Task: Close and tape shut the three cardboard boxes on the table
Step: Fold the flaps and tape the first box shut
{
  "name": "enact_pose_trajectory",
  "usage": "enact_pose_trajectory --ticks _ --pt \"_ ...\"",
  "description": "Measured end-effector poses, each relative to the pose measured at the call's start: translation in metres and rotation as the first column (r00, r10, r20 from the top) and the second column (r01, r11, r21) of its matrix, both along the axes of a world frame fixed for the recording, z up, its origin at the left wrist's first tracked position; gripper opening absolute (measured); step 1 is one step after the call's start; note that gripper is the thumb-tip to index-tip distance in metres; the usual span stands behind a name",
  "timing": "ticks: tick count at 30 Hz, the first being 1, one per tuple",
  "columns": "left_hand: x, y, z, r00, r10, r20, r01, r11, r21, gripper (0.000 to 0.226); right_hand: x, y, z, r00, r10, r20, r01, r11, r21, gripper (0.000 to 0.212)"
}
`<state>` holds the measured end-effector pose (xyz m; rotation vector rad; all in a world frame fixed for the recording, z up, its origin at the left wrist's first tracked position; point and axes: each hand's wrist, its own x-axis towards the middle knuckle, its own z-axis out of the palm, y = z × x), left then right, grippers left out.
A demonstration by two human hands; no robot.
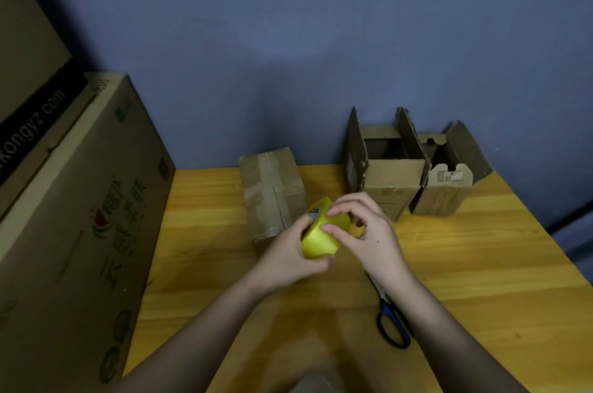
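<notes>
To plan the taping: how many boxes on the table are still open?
2. Both stand at the back right: middle box with flaps up, right box beside it. The left box is closed.

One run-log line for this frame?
left hand grips tape roll | right hand picks at tape | two boxes open | scissors on table

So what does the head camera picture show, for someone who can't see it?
Two hands, left hand and right hand, hold a yellow tape roll above a wooden table. Behind: one closed box, two open boxes; scissors nearby.
</notes>
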<state>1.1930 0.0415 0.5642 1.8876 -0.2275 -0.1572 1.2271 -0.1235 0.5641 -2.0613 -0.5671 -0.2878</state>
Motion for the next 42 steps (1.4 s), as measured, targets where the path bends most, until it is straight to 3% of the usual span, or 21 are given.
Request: enact_pose_trajectory --ticks 7,10,14,17,21,24,26,28,33,38,42 --pt "0.001 0.004 0.002 1.000 -0.013 0.013 0.012 0.999 0.040 0.042 0.001 0.002 -0.001 0.991 -0.009 0.134 0.019 0.997 -0.077 0.023" --pt "0.003 0.005 0.001 0.999 -0.022 0.030 0.020 0.997 0.081 0.040 0.000 0.004 0.000 0.994 -0.032 0.107 0.041 0.995 -0.087 0.024" --pt "0.004 0.005 -0.001 1.000 -0.017 0.025 0.013 0.990 0.142 0.038 -0.002 0.007 -0.002 0.985 -0.041 0.167 0.081 0.967 -0.240 0.023" --pt "0.002 0.004 0.000 1.000 -0.016 -0.019 0.018 0.996 0.091 0.036 -0.004 0.010 -0.005 0.969 -0.059 0.241 0.129 0.949 -0.286 0.019" --pt "0.002 0.003 -0.002 0.994 0.048 -0.103 -0.057 0.994 -0.088 0.038 -0.018 0.012 -0.009 0.937 -0.040 0.347 0.133 0.959 -0.250 0.013" --pt "0.001 0.004 -0.002 0.998 0.030 -0.050 -0.029 0.999 0.014 0.033 -0.022 0.010 -0.008 0.968 -0.151 0.199 0.168 0.983 -0.071 0.031" --pt "0.000 0.004 0.001 0.999 0.033 -0.016 -0.032 0.999 0.026 0.035 -0.021 0.011 -0.008 0.972 -0.158 0.174 0.179 0.977 -0.114 0.042" --pt "0.000 0.003 0.001 0.999 0.040 0.004 -0.040 0.999 0.024 0.036 -0.021 0.011 -0.010 0.955 -0.140 0.261 0.190 0.965 -0.180 0.039" --pt "-0.002 0.002 0.002 0.999 0.049 0.015 -0.049 0.999 0.006 0.038 -0.022 0.012 -0.013 0.917 -0.160 0.366 0.215 0.970 -0.114 0.025" --pt "-0.002 0.005 0.000 0.999 0.031 0.027 -0.032 0.998 0.055 0.038 -0.012 0.008 -0.002 0.981 -0.072 0.179 0.079 0.996 -0.035 0.021" --pt "0.000 0.009 -0.001 1.000 -0.008 0.027 0.005 0.991 0.135 0.037 -0.001 0.003 0.001 0.992 0.013 0.125 -0.005 0.998 -0.066 0.024"
